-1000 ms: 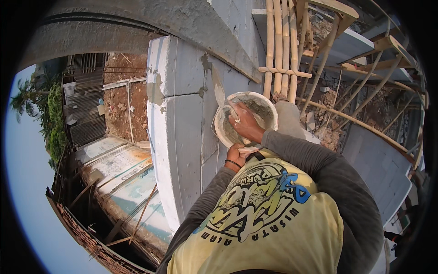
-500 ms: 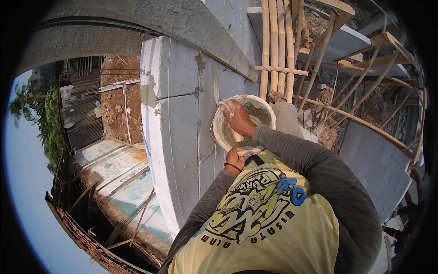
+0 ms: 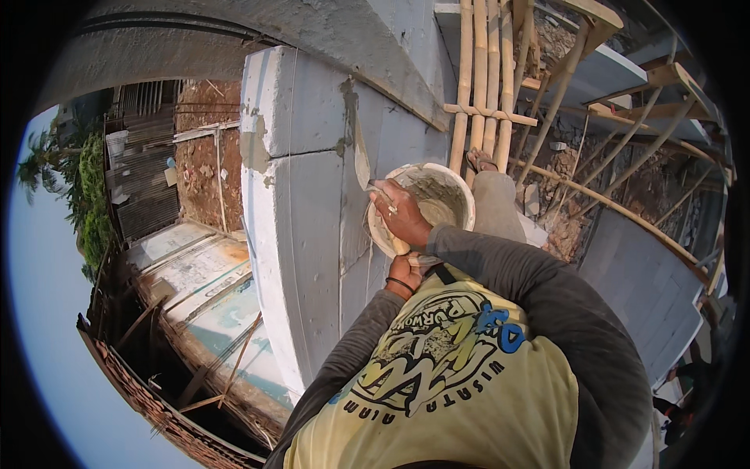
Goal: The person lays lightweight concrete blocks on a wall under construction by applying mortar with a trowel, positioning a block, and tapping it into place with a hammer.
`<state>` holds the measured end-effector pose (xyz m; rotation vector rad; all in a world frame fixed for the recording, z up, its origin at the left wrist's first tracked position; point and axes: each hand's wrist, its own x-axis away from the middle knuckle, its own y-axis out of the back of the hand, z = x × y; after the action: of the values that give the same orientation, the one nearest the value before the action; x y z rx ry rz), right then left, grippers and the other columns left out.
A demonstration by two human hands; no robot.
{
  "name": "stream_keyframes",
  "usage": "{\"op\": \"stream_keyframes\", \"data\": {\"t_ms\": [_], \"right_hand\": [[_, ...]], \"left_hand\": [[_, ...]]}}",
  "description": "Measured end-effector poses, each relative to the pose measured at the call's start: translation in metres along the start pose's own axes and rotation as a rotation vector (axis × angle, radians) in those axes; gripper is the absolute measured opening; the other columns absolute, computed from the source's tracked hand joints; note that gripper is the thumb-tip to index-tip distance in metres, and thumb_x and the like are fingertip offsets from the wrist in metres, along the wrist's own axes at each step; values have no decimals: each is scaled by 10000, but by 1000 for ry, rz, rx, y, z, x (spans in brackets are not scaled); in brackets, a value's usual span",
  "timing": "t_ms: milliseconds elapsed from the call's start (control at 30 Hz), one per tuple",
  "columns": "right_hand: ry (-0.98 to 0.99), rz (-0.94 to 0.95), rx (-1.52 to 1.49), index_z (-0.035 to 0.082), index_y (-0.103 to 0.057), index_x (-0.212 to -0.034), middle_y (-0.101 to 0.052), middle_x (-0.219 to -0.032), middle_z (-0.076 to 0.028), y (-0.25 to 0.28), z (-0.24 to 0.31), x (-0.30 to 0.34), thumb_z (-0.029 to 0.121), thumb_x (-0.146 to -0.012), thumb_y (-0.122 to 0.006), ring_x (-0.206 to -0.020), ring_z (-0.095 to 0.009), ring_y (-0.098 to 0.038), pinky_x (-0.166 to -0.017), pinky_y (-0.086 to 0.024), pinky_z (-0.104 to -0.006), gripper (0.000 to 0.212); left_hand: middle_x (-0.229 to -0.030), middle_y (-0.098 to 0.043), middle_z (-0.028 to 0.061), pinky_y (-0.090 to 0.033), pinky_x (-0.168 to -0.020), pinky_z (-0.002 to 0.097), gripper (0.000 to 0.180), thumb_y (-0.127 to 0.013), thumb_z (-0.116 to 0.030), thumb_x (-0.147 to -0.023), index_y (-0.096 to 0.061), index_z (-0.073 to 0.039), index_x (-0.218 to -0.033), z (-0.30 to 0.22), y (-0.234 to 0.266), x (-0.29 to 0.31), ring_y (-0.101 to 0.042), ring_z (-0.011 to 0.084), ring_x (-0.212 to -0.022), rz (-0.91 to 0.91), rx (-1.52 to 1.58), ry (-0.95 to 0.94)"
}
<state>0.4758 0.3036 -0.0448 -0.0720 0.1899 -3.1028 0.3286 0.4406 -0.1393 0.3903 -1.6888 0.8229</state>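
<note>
My right hand (image 3: pixel 405 215) is closed around a trowel over the bucket's opening. The trowel's pale, narrow blade (image 3: pixel 362 160) points away from me, beside a grey mortar-smeared joint in the block wall (image 3: pixel 308 227). Its light wooden handle end (image 3: pixel 400 246) sticks out below my fist. At the near rim of a round, pale bucket (image 3: pixel 467 205), my left hand (image 3: pixel 404 273) is closed on the edge, with its fingertips partly hidden. Wet grey mortar (image 3: pixel 439 205) lies inside the bucket, partly covered by my right hand.
A grey concrete beam (image 3: pixel 328 47) crosses above the wall. Bamboo poles (image 3: pixel 484 70) form a walkway ahead, with my foot (image 3: pixel 480 161) on it. More scaffold poles (image 3: pixel 617 207) stand over rubble at right. Past the wall, rusty roofing and stained panels (image 3: pixel 211 273) lie lower down.
My right hand has risen slightly out of the bucket toward the wall. The trowel blade has shifted left, closer to the mortared joint. My left hand stays at the bucket rim.
</note>
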Motion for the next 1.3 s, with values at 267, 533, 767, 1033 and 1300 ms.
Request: {"op": "stream_keyframes", "data": {"t_ms": [267,533,767,1033,1300], "right_hand": [[-95,93,102,-82,-426,-1352,-491,-1109,-234,-53,26,22,94,-973,-554,-978,-409,-559,-868,-462,-445,438],[-31,160,130,-29,-475,-1343,-514,-1109,-218,6,16,33,126,-987,-524,-1031,-392,-564,-883,-467,-439,391],[58,145,351,-21,-505,-1338,-536,-1012,-188,19,7,-17,87,-983,-528,-903,-361,-578,-826,-466,-424,372],[-106,335,-32,-15,-511,-1320,-556,-1104,-189,-19,-3,70,149,-990,-524,-1016,-348,-581,-905,-475,-408,370],[5,97,184,-43,-562,-1264,-599,-1082,-236,41,23,-21,112,-973,-534,-978,-393,-599,-879,-470,-419,331]], "left_hand": [[-1225,-630,123,-562,-914,499,283,-519,-225,-1005,-544,-26,-1204,12,3,-1,-637,295,-1086,29,27,-80],[-1212,-617,126,-559,-918,492,264,-485,-180,-1012,-526,-29,-1224,16,-10,15,-635,292,-1081,80,-344,-250],[-1183,-590,152,-551,-957,456,297,-476,-80,-983,-485,5,-1267,13,-5,5,-636,300,-1056,-36,0,33],[-1191,-584,189,-544,-971,482,308,-466,-101,-978,-480,54,-1243,24,-25,24,-623,329,-1090,69,-370,-292],[-1191,-577,221,-541,-978,500,333,-472,-96,-956,-466,95,-1228,19,-53,32,-614,354,-1105,31,-192,-166]]}}
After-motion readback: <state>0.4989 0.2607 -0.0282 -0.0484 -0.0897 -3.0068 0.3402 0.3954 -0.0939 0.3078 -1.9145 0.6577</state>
